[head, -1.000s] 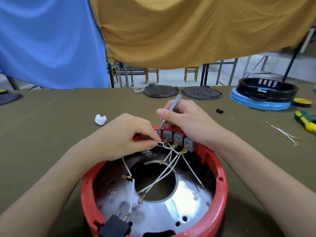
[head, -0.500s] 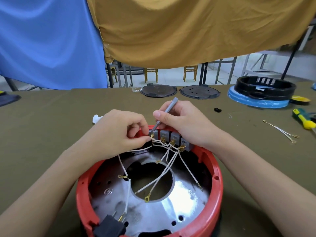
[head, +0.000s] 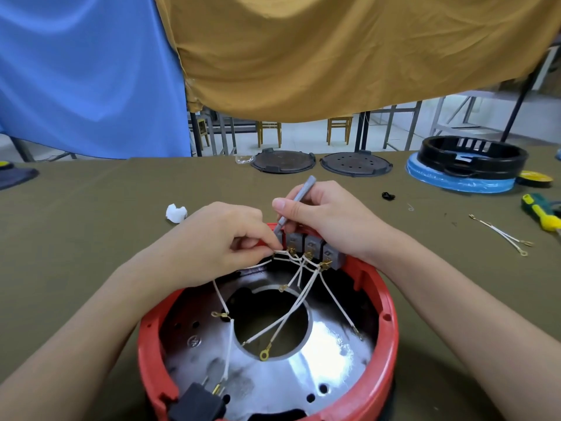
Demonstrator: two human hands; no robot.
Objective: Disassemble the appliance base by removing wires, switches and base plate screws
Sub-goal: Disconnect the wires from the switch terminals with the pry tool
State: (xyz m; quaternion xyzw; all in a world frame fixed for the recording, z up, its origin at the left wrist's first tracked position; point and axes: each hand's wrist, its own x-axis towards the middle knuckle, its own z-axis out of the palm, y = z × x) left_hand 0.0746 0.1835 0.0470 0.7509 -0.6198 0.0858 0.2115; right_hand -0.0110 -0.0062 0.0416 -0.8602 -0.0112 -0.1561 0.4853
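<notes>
A red round appliance base [head: 387, 338] lies open side up on the table, with a shiny metal base plate [head: 328, 354] inside. Several grey switches [head: 314, 246] sit in a row on its far wall, and white wires [head: 291, 317] with brass ring terminals run from them across the plate. My left hand [head: 218, 238] pinches white wires right at the leftmost switch. My right hand [head: 328, 217] holds a thin grey screwdriver [head: 296, 203] like a pen, tip down at that same switch. A black plug block [head: 197, 404] sits at the near rim.
On the olive table lie a white scrap [head: 175, 213], two dark round lids [head: 283, 161] at the back, a black ring housing on a blue disc [head: 472, 161], a small black part [head: 388, 196], a loose wire pair [head: 504, 237] and a green-yellow screwdriver [head: 542, 212] at the right.
Both hands stay at the leftmost switch. My left fingers have shifted their pinch on the white wires, and the screwdriver tip has moved slightly at the switch.
</notes>
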